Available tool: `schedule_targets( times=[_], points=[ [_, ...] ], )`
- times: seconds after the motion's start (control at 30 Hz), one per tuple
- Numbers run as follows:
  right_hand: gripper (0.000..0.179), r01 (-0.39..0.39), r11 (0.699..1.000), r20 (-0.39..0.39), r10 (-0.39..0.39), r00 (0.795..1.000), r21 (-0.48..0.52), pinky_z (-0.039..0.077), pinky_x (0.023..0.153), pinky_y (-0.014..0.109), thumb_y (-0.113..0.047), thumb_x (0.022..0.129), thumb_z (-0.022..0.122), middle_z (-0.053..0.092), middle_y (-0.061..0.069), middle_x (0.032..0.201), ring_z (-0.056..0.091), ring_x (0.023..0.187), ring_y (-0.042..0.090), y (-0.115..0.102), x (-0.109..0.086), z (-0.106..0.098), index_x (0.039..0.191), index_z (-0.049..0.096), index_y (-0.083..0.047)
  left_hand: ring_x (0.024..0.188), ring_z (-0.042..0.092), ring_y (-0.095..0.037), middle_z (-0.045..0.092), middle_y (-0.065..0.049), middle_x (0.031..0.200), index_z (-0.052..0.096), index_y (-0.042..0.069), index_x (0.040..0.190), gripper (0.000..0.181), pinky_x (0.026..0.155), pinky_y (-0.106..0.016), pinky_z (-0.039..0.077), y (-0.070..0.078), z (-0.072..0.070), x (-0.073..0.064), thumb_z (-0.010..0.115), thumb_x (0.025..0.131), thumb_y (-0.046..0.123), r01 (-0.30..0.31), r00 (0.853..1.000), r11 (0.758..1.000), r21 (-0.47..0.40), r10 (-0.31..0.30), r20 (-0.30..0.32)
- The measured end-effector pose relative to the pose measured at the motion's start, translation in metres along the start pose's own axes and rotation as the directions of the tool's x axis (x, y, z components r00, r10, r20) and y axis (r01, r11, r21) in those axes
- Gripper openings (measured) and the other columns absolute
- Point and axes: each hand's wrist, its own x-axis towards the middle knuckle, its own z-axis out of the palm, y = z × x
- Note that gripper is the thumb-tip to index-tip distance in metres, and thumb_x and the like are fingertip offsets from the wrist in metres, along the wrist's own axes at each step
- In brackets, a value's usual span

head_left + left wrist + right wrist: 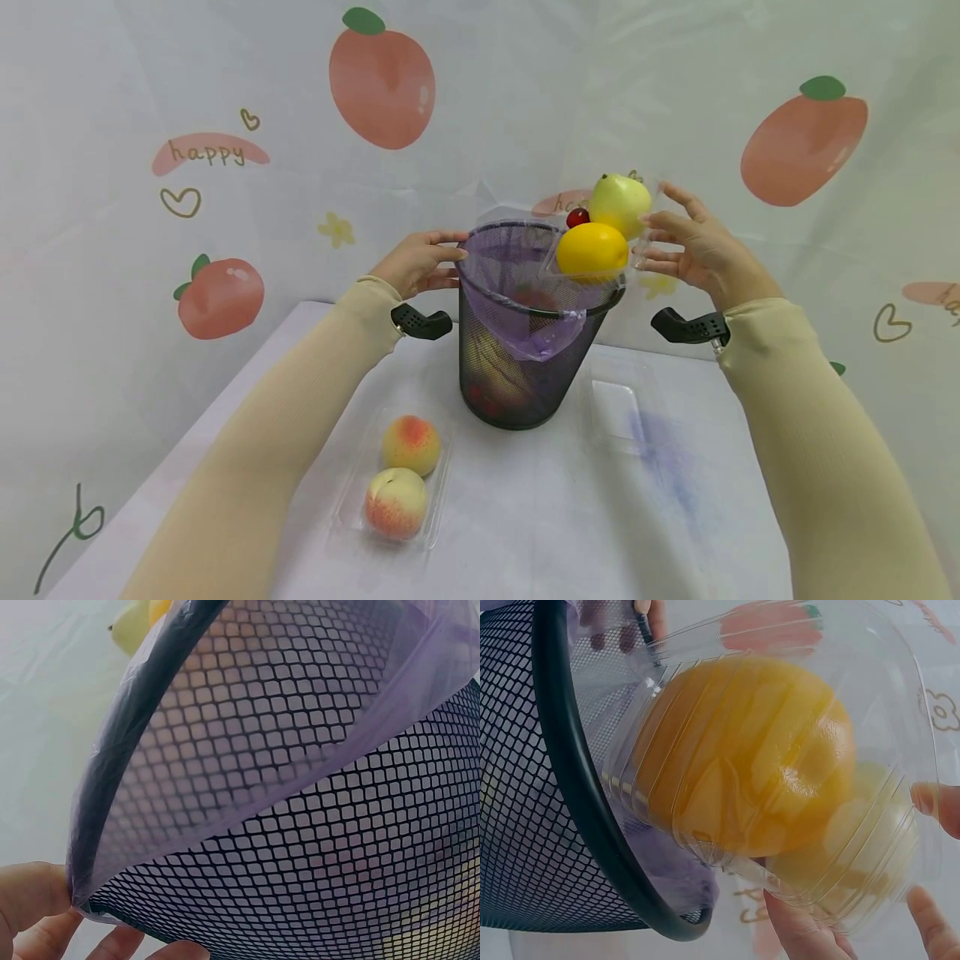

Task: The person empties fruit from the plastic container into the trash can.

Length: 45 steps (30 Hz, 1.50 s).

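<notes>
My left hand (422, 265) grips the left rim of a black mesh bin (498, 367), thumb and fingers on either side of the edge in the left wrist view. A purple bag (517, 321) lines the bin and folds over its rim. My right hand (697, 246) holds a clear plastic tray (889, 656) tilted at the bin's right rim. In the tray are a yellow-orange fruit (750, 757), a pale green pear (621, 204) and a dark red cherry (577, 217). Red and yellow shapes show through the mesh low in the bin.
A clear tray (348, 508) with two peaches (411, 446) lies on the white table (540, 517), left of the bin. Another clear tray (615, 408) lies to its right. A printed cloth (525, 100) hangs close behind.
</notes>
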Motion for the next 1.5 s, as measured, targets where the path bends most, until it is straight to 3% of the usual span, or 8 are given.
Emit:
schedule_targets(
  times=[0.3, 0.53, 0.7, 0.77, 0.97, 1.5],
  points=[
    [0.083, 0.005, 1.000, -0.004, -0.005, 1.000, -0.013, 0.061, 0.067, 0.027, -0.022, 0.090, 0.070, 0.033, 0.010, 0.119, 0.061, 0.075, 0.020, -0.005, 0.001, 0.002, 0.151, 0.018, -0.046, 0.105, 0.058, -0.023, 0.049, -0.006, 0.129, 0.048, 0.016, 0.143, 0.046, 0.095, -0.033, 0.054, 0.001, 0.000, -0.001, 0.057, 0.098, 0.008, 0.011, 1.000, 1.000, -0.007, -0.011, -0.001],
    [0.084, 0.004, 0.999, -0.022, -0.005, 1.000, -0.044, 0.061, 0.067, 0.026, -0.021, 0.089, 0.071, 0.035, 0.009, 0.120, 0.062, 0.074, 0.018, -0.008, 0.002, 0.004, 0.151, 0.019, -0.046, 0.117, 0.056, -0.028, 0.049, -0.007, 0.131, 0.048, 0.015, 0.142, 0.046, 0.101, -0.036, 0.050, 0.000, -0.001, 0.000, 0.057, 0.098, 0.008, 0.009, 1.000, 1.000, 0.000, -0.009, -0.005],
    [0.085, -0.006, 0.998, -0.033, 0.004, 0.999, -0.063, 0.061, 0.069, 0.027, -0.023, 0.088, 0.072, 0.023, 0.018, 0.144, 0.062, 0.085, 0.020, -0.009, 0.003, 0.006, 0.150, 0.019, -0.048, 0.117, 0.055, -0.028, 0.049, -0.006, 0.130, 0.047, 0.014, 0.143, 0.046, 0.100, -0.036, 0.051, 0.001, -0.001, -0.001, 0.056, 0.098, 0.007, 0.006, 1.000, 1.000, 0.002, -0.006, 0.004],
    [0.085, -0.007, 0.997, -0.038, 0.005, 0.999, -0.071, 0.061, 0.070, 0.027, -0.023, 0.088, 0.073, 0.022, 0.018, 0.146, 0.061, 0.089, 0.020, -0.010, 0.004, 0.007, 0.150, 0.020, -0.048, 0.116, 0.056, -0.028, 0.049, -0.006, 0.128, 0.048, 0.014, 0.142, 0.046, 0.099, -0.036, 0.051, 0.001, -0.001, -0.001, 0.056, 0.098, 0.007, 0.005, 1.000, 1.000, -0.001, -0.005, 0.002],
    [0.086, 0.003, 0.997, -0.033, -0.005, 0.999, -0.077, 0.061, 0.067, 0.026, -0.021, 0.087, 0.074, 0.037, 0.008, 0.119, 0.061, 0.079, 0.019, -0.011, 0.005, 0.011, 0.150, 0.021, -0.046, 0.111, 0.058, -0.025, 0.051, -0.006, 0.126, 0.050, 0.015, 0.140, 0.044, 0.098, -0.035, 0.052, 0.000, 0.000, -0.001, 0.057, 0.097, 0.007, 0.003, 1.000, 1.000, 0.006, -0.003, -0.007],
    [0.085, -0.012, 0.998, -0.020, 0.011, 1.000, -0.063, 0.061, 0.063, 0.030, -0.012, 0.087, 0.072, 0.036, 0.010, 0.115, 0.058, 0.062, 0.019, -0.018, 0.004, 0.018, 0.150, 0.025, -0.045, 0.111, 0.058, -0.026, 0.048, -0.005, 0.128, 0.049, 0.015, 0.141, 0.044, 0.097, -0.035, 0.053, 0.000, -0.001, 0.000, 0.056, 0.098, 0.008, 0.004, 1.000, 1.000, -0.005, -0.004, 0.004]
  ],
)
